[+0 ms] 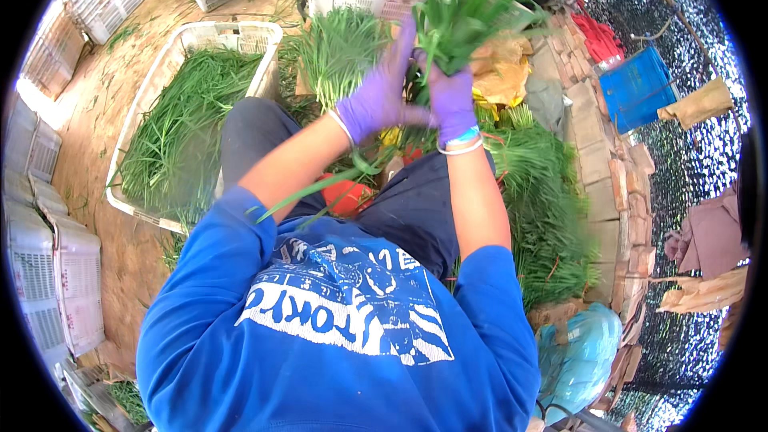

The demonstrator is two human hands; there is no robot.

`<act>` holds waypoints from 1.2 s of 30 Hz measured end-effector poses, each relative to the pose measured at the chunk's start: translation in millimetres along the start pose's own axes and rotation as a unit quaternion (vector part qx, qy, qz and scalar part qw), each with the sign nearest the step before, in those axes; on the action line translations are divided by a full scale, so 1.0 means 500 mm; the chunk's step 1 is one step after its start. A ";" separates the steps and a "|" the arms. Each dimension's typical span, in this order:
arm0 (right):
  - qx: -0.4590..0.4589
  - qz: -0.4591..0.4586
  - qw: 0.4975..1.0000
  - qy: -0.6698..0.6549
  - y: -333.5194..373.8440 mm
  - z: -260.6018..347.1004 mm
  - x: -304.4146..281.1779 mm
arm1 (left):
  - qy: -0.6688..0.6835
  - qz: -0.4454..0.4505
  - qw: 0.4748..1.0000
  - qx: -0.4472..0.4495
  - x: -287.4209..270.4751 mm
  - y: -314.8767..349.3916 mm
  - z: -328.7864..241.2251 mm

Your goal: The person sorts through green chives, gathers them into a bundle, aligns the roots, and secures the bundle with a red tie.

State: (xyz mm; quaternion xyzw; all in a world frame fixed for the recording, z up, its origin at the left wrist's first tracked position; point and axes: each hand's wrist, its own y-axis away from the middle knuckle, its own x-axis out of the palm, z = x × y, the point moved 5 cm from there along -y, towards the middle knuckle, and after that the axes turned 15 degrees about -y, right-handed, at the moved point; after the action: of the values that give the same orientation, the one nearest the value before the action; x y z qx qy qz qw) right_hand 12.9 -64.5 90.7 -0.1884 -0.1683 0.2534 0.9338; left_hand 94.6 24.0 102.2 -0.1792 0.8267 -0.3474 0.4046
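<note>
My right hand (451,104), in a purple glove, is closed round the lower part of a bunch of chives (468,20) whose long green leaves fan upward, blurred by motion. Just left of it is my left hand (380,94), also gloved in purple, its fingers stretched out flat and its thumb pointing toward my right wrist. It appears to hold nothing, though motion smears its fingertips. Beyond my left hand a pile of chives (344,44) stands with pale stalk ends showing. A few loose leaves (312,192) hang beneath my left forearm.
To my left stands a white plastic crate (272,48) with loose chives (188,124) inside. Bundled chives (540,208) lie along my right side, beside a brick edging (596,156). Another white crate (320,0) with bags is ahead. A red object (346,196) shows between my legs.
</note>
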 end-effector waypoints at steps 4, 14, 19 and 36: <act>0.012 -0.012 0.978 -0.209 0.013 0.079 0.022 | 0.151 0.160 0.961 -0.165 0.173 0.188 0.076; 0.008 -0.205 0.955 -0.216 -0.057 0.174 -0.184 | 0.339 0.248 0.831 -0.364 0.136 0.265 0.094; 0.036 -0.212 0.941 -0.261 -0.037 0.164 -0.306 | 0.352 0.255 0.806 -0.402 0.090 0.313 0.171; 0.109 -0.055 0.925 -0.360 0.074 0.067 -0.098 | 0.253 0.264 0.924 -0.112 0.105 0.026 -0.039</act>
State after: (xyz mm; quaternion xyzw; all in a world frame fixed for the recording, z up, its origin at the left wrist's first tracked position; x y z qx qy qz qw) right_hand -55.8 -52.3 93.1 0.0276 -0.4745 0.2693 0.8376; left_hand 47.1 11.1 72.4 0.0952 0.9525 -0.1671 0.2361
